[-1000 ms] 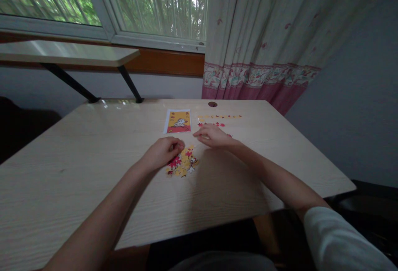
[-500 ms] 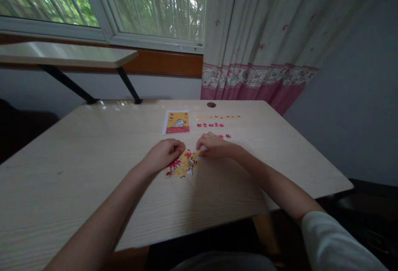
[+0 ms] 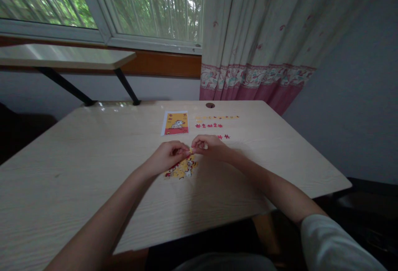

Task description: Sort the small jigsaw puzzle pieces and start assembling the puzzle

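My left hand [image 3: 171, 154] and my right hand [image 3: 210, 146] meet fingertip to fingertip above a heap of loose jigsaw pieces [image 3: 180, 171]. Between their pinched fingers shows a small yellow jigsaw piece [image 3: 191, 151], touched from both sides. The heap is mostly yellow, with some red, white and dark bits, and my left hand hides part of its upper edge. Beyond the hands lies a picture card [image 3: 175, 123] with a white animal on yellow and red.
To the card's right run a row of small yellow pieces [image 3: 217, 117] and a row of red pieces [image 3: 209, 126]. Nearer are more red pieces [image 3: 223, 137], partly behind my right hand. A raised shelf [image 3: 68, 57] stands at the back left, and a cable hole [image 3: 210, 105] sits near the far edge.
My right hand has moved left and my left hand slightly right, so their fingertips now meet at a yellow jigsaw piece. Before, they were apart on either side of the heap.
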The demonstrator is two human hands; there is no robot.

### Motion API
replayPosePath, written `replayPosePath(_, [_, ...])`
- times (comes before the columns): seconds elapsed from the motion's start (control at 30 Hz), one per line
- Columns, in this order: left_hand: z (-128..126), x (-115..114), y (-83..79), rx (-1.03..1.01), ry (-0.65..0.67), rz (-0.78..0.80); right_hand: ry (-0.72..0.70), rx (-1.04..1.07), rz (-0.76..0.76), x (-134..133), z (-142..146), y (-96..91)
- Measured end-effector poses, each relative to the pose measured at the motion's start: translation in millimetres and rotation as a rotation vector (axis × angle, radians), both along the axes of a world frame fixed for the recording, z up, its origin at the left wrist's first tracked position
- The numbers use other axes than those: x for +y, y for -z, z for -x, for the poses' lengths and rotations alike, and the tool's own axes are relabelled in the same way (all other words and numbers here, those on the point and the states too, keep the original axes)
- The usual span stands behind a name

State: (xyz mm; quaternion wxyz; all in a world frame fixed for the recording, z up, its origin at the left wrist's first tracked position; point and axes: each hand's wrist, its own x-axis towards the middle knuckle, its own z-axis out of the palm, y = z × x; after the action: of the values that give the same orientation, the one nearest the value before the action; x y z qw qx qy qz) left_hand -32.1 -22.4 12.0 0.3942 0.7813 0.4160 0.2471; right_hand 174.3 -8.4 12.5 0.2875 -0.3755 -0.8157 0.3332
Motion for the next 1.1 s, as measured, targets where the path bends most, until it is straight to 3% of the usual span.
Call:
replayPosePath(0.17, [-1.8, 0.1, -0.8, -0.095, -0.034, 0.049, 0.055, 0.048, -0.052, -2.7, 4.3, 4.5])
replayPosePath(0.43, [-1.7, 3.8, 6.2, -0.290, -0.210, 0.112, 0.131, -0.024, -0.526, 1.8, -1.4, 9.6])
replayPosePath(0.67, [-4.0, 2.4, 3.3, -0.298, -0.164, 0.134, 0.113, -0.092, -0.652, -0.2, -3.2, 7.3])
replayPosePath(0.87, [5.0, 6.4, 4.8, -0.176, -0.138, 0.053, 0.198, -0.108, -0.729, 7.3, -19.2, -10.0])
replayPosePath(1.0, [15.9, 9.1, -0.5, 0.039, -0.090, -0.092, 0.245, -0.072, -0.767, 12.5, -48.2, -19.3])
replayPosePath(1.1, [20.4, 9.9, -4.0, 0.132, -0.006, -0.113, 0.306, -0.074, -0.784, 13.4, -73.1, -15.2])
